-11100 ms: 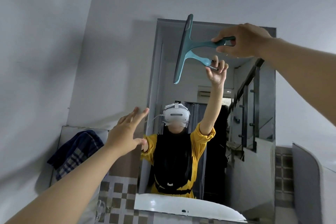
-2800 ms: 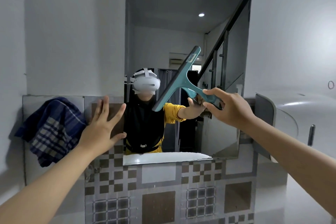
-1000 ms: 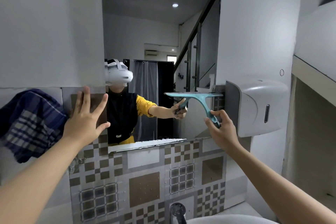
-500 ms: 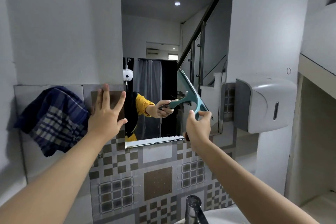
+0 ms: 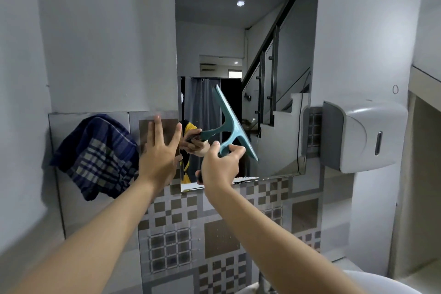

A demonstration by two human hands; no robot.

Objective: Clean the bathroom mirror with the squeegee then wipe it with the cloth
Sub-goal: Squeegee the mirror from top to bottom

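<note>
Currently, the right hand (image 5: 220,166), at frame centre, is clenched around the handle of the teal squeegee (image 5: 232,126); the blade runs diagonally from upper left to lower right across the lower part of the mirror (image 5: 245,31). Compared with 1 second ago, when the blade lay horizontal near the mirror's right edge beside the wall dispenser (image 5: 362,135), the squeegee has shifted toward the mirror's left side and rotated to a steep angle. Whether the blade edge touches the glass cannot be told (the reflected handle sits close behind it).

The left hand (image 5: 160,157) is released, with fingers spread and palm flat against the tiled wall (image 5: 214,241) just left of the mirror's lower corner, holding nothing.

The checked cloth (image 5: 95,155) hangs on the wall at left of frame, untouched.

Assessment: the squeegee phase appears to be on its last passes over the lower glass. The cloth wipe is not yet begun.
</note>
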